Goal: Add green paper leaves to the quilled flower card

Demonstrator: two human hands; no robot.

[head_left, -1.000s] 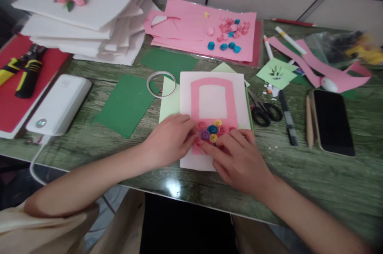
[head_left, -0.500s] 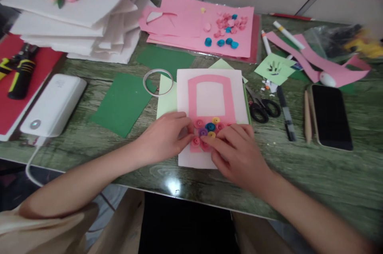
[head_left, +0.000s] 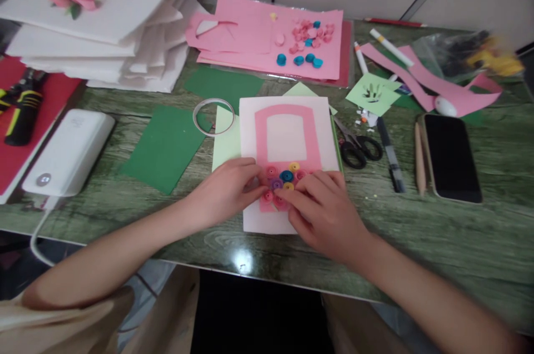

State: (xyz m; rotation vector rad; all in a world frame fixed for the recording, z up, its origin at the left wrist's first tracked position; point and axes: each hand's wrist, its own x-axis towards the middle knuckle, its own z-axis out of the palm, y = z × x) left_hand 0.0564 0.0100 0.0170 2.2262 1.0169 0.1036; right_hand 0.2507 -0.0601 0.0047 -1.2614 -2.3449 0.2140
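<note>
1. far left: a white power bank and a green sheet lie well apart from the hands. a tape ring lies just beside the card's far left corner.
2. left hand: rests on the left edge of the white card, fingers bent and closed around nothing, tips at the coils. judged to be pinning the card against sliding.
3. card: flat on the table at the near edge, in front of the person. its long axis runs away from the person. the arched top of the pink frame points to the far side.
4. paper coils: clustered on the frame's near end, between the hands.
5. right hand: fingertips bear down on the near coils. whether it pinches one cannot be told.
6. right: scissors and phone lie clear of the hands.
</note>
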